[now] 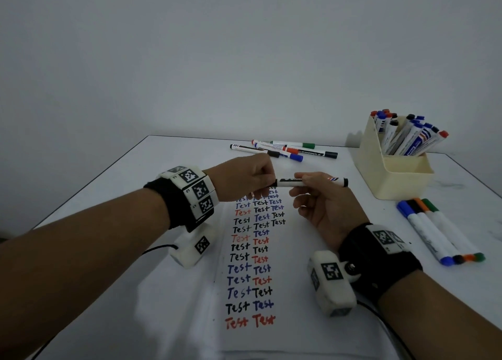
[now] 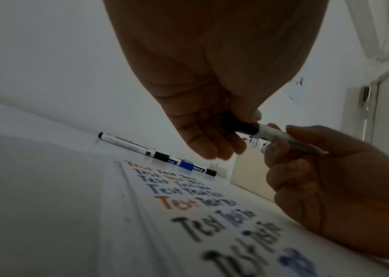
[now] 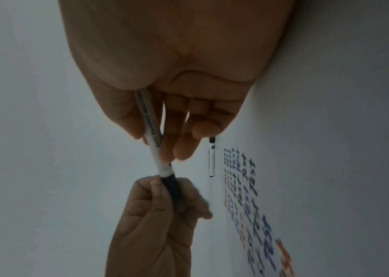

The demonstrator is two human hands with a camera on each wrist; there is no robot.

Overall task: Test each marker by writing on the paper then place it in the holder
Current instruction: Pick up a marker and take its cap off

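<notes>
Your right hand point(image 1: 323, 210) holds a white-barrelled marker with a black cap point(image 1: 312, 182) level above the far end of the white paper sheet covered in rows of "Test" point(image 1: 250, 264), thumb and fingers point(image 3: 181, 142) curled round the barrel. Your left hand point(image 1: 244, 177) pinches the capped end, its fingers point(image 2: 210, 142) closed on the black cap.

From the head view you see both hands meeting over the paper, but the cap is mostly hidden in the left fist. The left wrist view shows the black cap point(image 2: 241, 125) seated on the barrel between thumb and fingers. The right wrist view shows printed lettering along the barrel point(image 3: 149, 120) and the left thumb point(image 3: 158, 195) lying along the cap.

Beyond the paper lies a loose cluster of capped markers point(image 1: 282, 150). To the right of the paper stands a cream plastic holder point(image 1: 394, 175) crowded with markers, and just nearer than the holder four slim markers lie side by side point(image 1: 440, 232). All sit on a white surface point(image 1: 108, 196) against a plain pale wall point(image 1: 244, 47). Only the left wrist view shows a door frame point(image 2: 376, 112) to the right.
</notes>
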